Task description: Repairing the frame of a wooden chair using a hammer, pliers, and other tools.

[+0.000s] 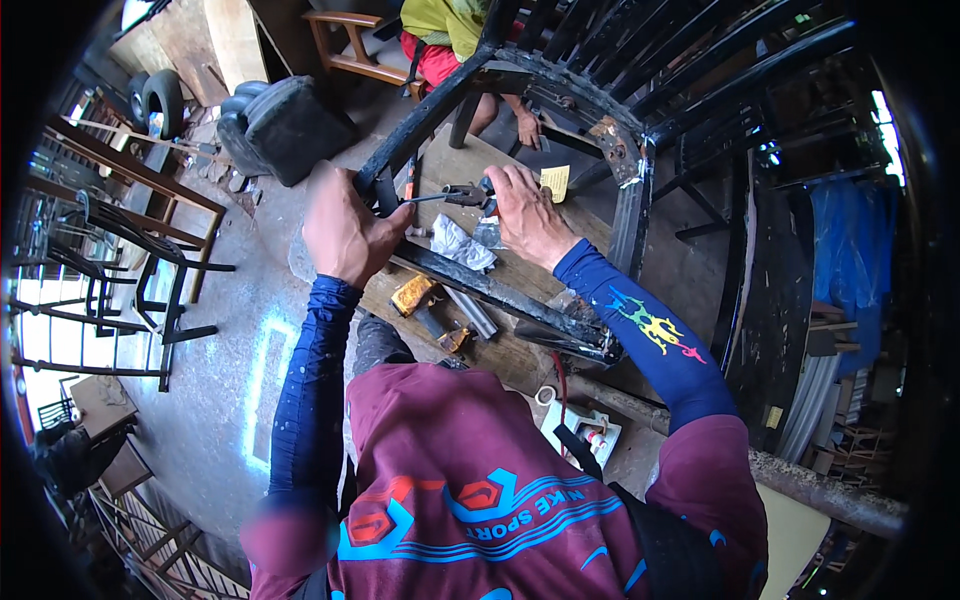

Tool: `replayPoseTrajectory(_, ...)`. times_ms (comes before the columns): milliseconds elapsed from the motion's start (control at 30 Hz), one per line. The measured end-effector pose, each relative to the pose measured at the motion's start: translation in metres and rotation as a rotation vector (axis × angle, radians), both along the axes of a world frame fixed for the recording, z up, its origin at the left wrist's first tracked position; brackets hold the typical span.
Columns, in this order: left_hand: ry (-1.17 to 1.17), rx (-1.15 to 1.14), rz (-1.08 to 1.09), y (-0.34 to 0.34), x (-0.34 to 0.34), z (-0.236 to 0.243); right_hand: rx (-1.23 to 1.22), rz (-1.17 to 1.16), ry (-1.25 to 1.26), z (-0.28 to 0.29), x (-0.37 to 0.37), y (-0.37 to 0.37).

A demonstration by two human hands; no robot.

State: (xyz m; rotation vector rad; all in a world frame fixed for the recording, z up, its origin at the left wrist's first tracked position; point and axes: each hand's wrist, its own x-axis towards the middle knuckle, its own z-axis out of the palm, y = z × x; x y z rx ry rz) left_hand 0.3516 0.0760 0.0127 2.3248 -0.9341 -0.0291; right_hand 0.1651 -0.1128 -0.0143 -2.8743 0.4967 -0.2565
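A black wooden chair frame (470,283) with worn paint lies across a wooden worktop (380,297). At its left corner, my left hand (350,228) is closed around the frame, thumb toward the inside. My right hand (530,215) is closed on what look like pliers (465,196), dark-jawed with blue and orange on the handles. From their jaws a thin metal shaft (428,198) points left to the frame corner beside my left thumb; its tip is hard to make out. A crumpled white cloth (462,246) lies on the worktop below the pliers.
A yellow-and-black power tool (428,312) and metal strips (472,313) lie on the near worktop. Across the frame is another person's hand (528,128). Black chair slats (690,60) rise at upper right. A dark padded seat (300,128) and chairs (160,275) stand left.
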Motion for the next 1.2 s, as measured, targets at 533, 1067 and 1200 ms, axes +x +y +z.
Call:
replayPoseTrajectory(533, -0.027, 0.023, 0.021, -0.001, -0.003, 0.003, 0.110, 0.157, 0.103, 0.006, 0.010, -0.031)
replayPoseTrajectory(1067, 0.106, 0.025, 0.039, -0.005, 0.004, 0.010, 0.591, 0.405, 0.872, 0.069, 0.080, -0.072)
replayPoseTrajectory(1200, 0.141, 0.021, 0.006, -0.006, 0.009, 0.008, 0.660, 0.429, 1.036, 0.064, 0.101, -0.084)
